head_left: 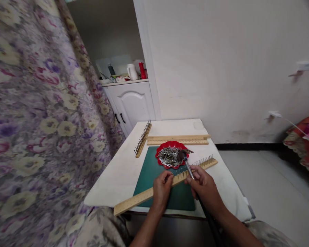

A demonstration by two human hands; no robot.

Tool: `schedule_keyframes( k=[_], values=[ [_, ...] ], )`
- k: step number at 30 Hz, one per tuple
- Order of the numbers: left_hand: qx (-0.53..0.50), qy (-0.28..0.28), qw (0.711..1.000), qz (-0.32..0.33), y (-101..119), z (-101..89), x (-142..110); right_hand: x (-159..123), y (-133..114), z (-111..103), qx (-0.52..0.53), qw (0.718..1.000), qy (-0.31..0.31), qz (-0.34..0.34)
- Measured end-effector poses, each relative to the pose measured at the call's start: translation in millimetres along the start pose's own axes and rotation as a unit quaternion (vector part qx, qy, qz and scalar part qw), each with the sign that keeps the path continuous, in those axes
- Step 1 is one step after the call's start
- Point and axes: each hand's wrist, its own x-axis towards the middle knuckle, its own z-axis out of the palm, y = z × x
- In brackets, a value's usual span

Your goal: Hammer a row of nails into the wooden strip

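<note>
A long wooden strip [135, 202] lies slantwise across the green mat [150, 161], its near left end jutting past the table edge. Nails stand in a row along its right part, and small holes dot the left part. My left hand [161, 190] rests over the middle of the strip, thumb and fingers pinched just left of the nails; what they pinch is hidden. My right hand [204, 185] grips a hammer [189, 168] by its shaft. The hammer head is raised in front of a red scalloped dish [161, 146] heaped with loose nails [168, 157].
Another strip full of upright nails [143, 140] lies at the table's back left. Further wooden strips [177, 141] lie side by side behind the dish. A white cloth [113, 181] covers the table. The floral curtain [54, 137] hangs at left, with a white wall [208, 68] behind.
</note>
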Motion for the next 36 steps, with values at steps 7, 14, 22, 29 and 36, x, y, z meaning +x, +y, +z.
schedule_keyframes(
  k=[7, 14, 22, 29, 36],
  values=[
    [0.041, 0.001, 0.999, 0.018, -3, 3.9, 1, 0, 2, -1, -0.003, 1.000, -0.001, 0.007],
    [0.033, 0.010, 0.999, 0.003, -1, 5.3, 3, -5, 3, 1, -0.034, 0.998, -0.042, 0.034],
    [0.036, 0.003, 0.999, -0.005, -4, 6.4, 3, -11, 13, 3, -0.070, 0.992, -0.089, 0.060],
    [0.049, 0.010, 0.999, -0.009, -9, 9.5, 3, -13, 10, 2, -0.079, 0.993, -0.080, 0.048],
    [0.033, 0.012, 0.999, -0.006, -7, 8.2, 3, -14, 8, 2, -0.089, 0.991, -0.088, 0.047]
  ],
)
